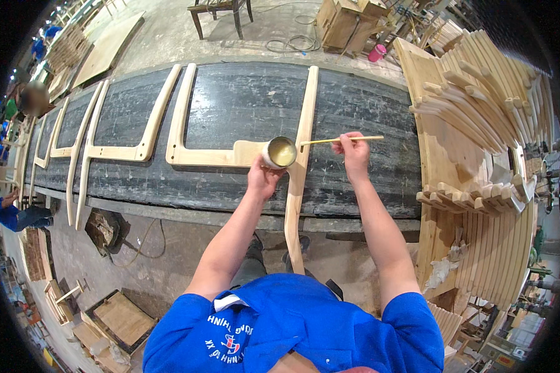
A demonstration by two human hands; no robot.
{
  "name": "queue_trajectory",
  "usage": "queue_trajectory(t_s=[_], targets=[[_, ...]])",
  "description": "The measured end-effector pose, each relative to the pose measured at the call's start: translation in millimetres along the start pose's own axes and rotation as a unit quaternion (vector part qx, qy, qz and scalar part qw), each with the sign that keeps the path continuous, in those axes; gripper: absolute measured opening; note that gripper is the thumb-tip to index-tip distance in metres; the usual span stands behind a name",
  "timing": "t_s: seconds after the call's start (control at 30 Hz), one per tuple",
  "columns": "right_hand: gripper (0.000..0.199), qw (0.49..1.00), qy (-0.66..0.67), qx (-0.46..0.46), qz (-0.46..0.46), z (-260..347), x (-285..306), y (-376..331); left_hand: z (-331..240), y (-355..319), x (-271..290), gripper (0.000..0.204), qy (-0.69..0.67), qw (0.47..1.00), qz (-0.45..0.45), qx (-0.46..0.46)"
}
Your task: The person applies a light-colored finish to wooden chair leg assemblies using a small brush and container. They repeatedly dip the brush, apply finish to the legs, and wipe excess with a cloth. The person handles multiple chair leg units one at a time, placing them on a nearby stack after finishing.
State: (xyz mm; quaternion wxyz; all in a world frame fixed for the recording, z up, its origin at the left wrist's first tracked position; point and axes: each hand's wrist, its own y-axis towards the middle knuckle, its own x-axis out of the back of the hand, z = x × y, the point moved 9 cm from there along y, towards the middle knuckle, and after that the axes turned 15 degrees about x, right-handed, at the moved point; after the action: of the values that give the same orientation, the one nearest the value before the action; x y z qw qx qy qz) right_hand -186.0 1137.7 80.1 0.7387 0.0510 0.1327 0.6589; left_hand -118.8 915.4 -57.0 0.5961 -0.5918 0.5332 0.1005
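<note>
Wooden frame and hand-held container on a dark table [367,186]. The left hand [265,179] grasps a round container [282,152] of yellowish contents, its mouth turned upward, presumably to keep them level and within easy reach of the stick. The right hand [354,153] pinches a slender stick [339,140] between thumb and fingers, a grip suited to fine control; its tip lies at the long leg [308,102], though contact cannot be determined. The frame lies flat in front of the person, its rail [208,156] running left from beside the long leg; the container hides their meeting point. The leg's lower end overhangs the near edge, probably because the leg outreaches the table's width. Similar frames [115,151] lie to the left, apparently spread for access. Stacked wooden parts [479,99] stand at right.
</note>
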Motion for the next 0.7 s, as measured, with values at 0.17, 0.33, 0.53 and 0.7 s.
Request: queue_trajectory(t_s=[0.17,0.33,0.53,0.7], targets=[[0.015,0.918,-0.343,0.1,0.171,6,-38,14,-20,-33,36,0.049,-0.039,0.999,0.003,-0.015],[0.012,0.875,-0.381,0.2,0.222,-2,-62,10,-35,-66,61,0.043,-0.036,0.999,-0.016,-0.032],[0.012,0.849,-0.403,0.221,0.261,-25,-73,7,-48,-83,86,0.041,-0.052,0.997,-0.039,-0.045],[0.012,0.889,-0.341,0.121,0.281,-40,-79,3,-55,-91,100,0.042,-0.038,0.997,-0.043,-0.05]])
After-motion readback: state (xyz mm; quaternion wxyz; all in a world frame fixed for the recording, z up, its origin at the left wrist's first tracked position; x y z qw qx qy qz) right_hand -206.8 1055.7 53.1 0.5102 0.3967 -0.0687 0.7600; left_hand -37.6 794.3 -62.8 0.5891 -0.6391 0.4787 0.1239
